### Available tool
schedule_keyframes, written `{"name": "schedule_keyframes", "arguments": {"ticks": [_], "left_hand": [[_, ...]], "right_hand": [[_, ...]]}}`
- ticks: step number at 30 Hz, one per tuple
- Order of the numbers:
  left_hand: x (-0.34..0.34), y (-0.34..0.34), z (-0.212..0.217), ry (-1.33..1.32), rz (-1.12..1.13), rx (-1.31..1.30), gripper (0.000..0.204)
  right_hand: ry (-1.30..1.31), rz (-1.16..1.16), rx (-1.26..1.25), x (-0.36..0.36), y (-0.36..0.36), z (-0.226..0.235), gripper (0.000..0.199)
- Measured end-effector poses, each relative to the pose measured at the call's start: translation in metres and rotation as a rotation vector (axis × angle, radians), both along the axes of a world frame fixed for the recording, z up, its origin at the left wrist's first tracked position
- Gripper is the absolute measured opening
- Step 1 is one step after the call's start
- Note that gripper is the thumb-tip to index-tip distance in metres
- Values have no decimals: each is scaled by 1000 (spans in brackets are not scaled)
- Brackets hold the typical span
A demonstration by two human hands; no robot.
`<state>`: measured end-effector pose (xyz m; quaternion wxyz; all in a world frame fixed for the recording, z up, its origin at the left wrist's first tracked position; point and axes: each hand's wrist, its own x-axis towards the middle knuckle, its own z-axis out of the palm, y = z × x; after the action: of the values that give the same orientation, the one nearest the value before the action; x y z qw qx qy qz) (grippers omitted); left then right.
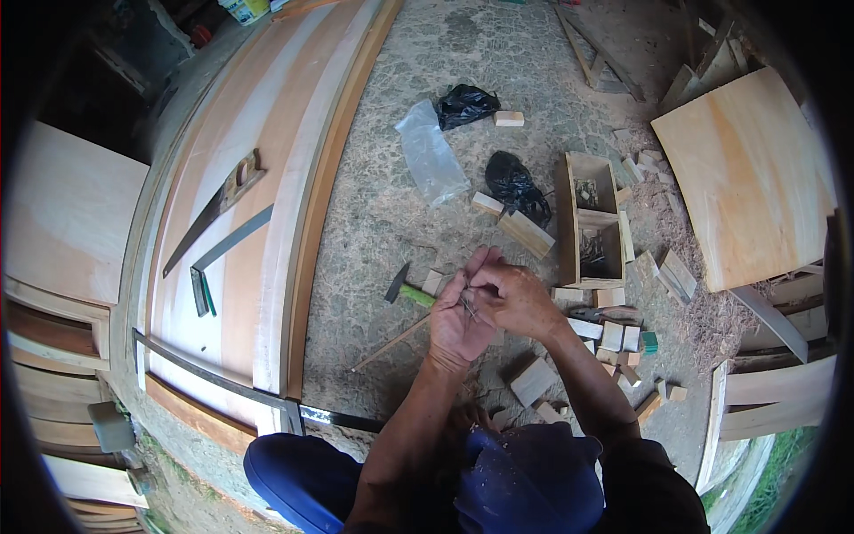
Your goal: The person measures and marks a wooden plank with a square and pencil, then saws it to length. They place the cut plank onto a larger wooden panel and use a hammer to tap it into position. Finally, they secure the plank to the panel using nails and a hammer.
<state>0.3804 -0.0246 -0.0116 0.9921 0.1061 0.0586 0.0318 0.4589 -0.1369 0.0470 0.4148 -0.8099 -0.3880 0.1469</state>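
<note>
My left hand is turned palm up in front of my knees, with several thin nails lying in its cupped palm. Over that palm, my right hand pinches thumb and fingers together at a nail; its fingers partly cover the nails. On the floor just left of my hands lies a hammer with a dark head and a green handle, part of which is hidden behind my left hand. A thin wooden stick rests below the hammer.
A long wooden door-like panel on the left bears a handsaw and a try square. To the right stand a two-compartment wooden box of nails, scattered wood blocks and pliers. Black plastic bags lie ahead.
</note>
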Motion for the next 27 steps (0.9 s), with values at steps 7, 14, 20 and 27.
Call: {"name": "schedule_keyframes", "arguments": {"ticks": [7,14,20,27], "left_hand": [[-4,7,6,23,-2,-190,73],[-4,0,-21,-217,-164,-275,89],[-10,-4,2,99,-170,-186,89],[-11,-6,6,97,-158,-128,91]], "right_hand": [[418,-151,101,15,-28,1,14],[-165,-11,68,1,-14,17,26],[-325,333,-198,20,-11,27,35],[-294,472,-228,42,-11,34,28]]}}
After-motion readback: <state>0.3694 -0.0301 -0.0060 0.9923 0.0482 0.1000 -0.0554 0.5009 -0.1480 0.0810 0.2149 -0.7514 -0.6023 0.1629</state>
